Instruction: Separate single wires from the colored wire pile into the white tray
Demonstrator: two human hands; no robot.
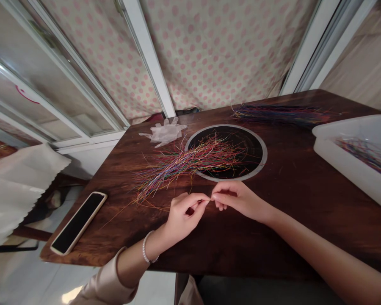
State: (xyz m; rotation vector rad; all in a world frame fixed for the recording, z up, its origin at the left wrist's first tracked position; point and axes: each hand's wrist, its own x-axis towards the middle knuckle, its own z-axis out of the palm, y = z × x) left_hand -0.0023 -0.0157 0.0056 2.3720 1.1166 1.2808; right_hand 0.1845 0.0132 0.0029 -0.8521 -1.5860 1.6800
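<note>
Above the near part of the table, my left hand [186, 214] and my right hand [238, 199] meet fingertip to fingertip, both closed in a pinch. What they pinch is very small and barely shows; it looks like a thin wire. Just beyond them lies a loose bundle of thin coloured wires [180, 163], red, yellow, green, purple and white, its far end spread over a round black plate [257, 144] with a silver rim. A few orange strands stray from the bundle's near end, some towards my left hand.
A phone [79, 222] lies at the table's left edge. Behind the bundle rests a clear plastic glove [167, 132]. Darker wires [273, 113] lie at the back right, and a white plastic bin [346, 159] with more wires stands on the right.
</note>
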